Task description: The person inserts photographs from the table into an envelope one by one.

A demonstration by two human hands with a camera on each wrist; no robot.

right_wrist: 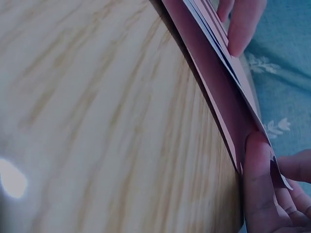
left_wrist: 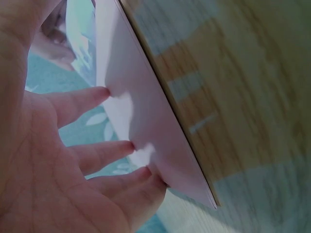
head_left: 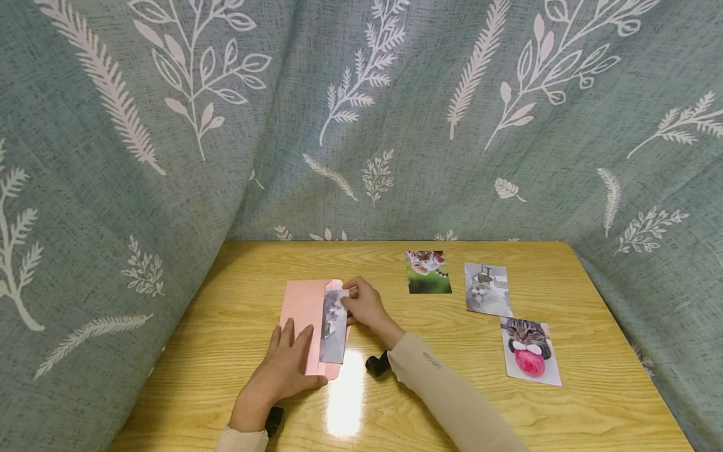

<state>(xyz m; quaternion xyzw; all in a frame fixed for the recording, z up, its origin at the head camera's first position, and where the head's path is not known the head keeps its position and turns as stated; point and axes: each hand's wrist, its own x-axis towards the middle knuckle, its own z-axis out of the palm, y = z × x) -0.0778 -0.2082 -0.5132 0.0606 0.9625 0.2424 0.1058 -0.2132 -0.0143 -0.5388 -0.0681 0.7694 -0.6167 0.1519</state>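
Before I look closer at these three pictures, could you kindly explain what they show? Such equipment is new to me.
There is no machine: a person works with a bare left hand and right hand. The wide picture is taken from the head, the two close ones from each wrist. On the wooden table, the left hand touches a pink envelope. The right pinches a greyish photo, seemingly partly inside it. Farther right lie three more: a tiger picture, a grey cat picture and a striped cat picture.
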